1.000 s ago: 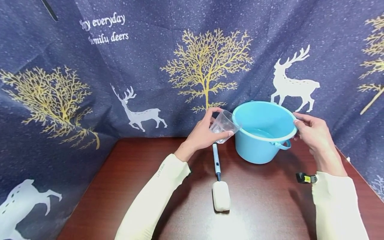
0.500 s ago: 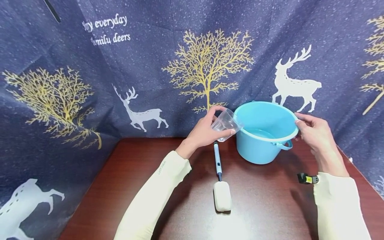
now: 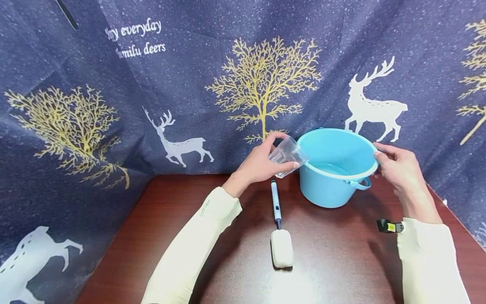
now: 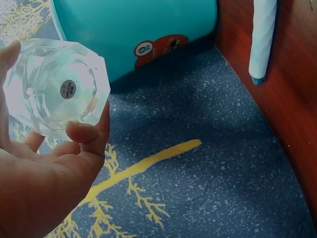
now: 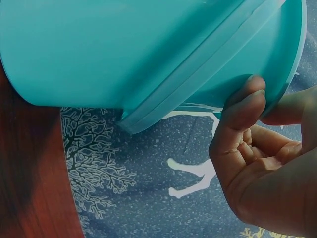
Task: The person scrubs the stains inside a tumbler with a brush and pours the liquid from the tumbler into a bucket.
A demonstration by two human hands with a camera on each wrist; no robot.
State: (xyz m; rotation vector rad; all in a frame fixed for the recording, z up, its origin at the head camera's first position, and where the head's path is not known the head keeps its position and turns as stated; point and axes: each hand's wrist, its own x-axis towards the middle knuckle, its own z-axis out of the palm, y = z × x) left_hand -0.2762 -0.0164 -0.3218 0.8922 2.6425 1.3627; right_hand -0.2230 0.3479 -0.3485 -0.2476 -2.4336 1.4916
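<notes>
A clear faceted cup (image 3: 287, 154) is gripped by my left hand (image 3: 258, 164), fingers and thumb round its sides. It tilts to the right, its mouth at the left rim of a light blue bucket (image 3: 322, 191). In the left wrist view the cup's base (image 4: 69, 89) shows a small round dark sticker. My right hand (image 3: 400, 169) pinches the bucket's right rim between thumb and fingers, as the right wrist view also shows. The bucket's handle (image 5: 198, 67) hangs down along its outside. A little clear liquid seems to lie in the bucket's bottom.
A brush with a white sponge head (image 3: 282, 249) and a pale blue handle (image 3: 275, 202) lies on the dark red wooden table (image 3: 152, 236), left of the bucket. Behind the table hangs a navy cloth (image 3: 182, 84) printed with deer and trees.
My left hand has raised the cup slightly and tipped it a little further toward the bucket. The right hand keeps its hold on the rim. The head view has shifted slightly.
</notes>
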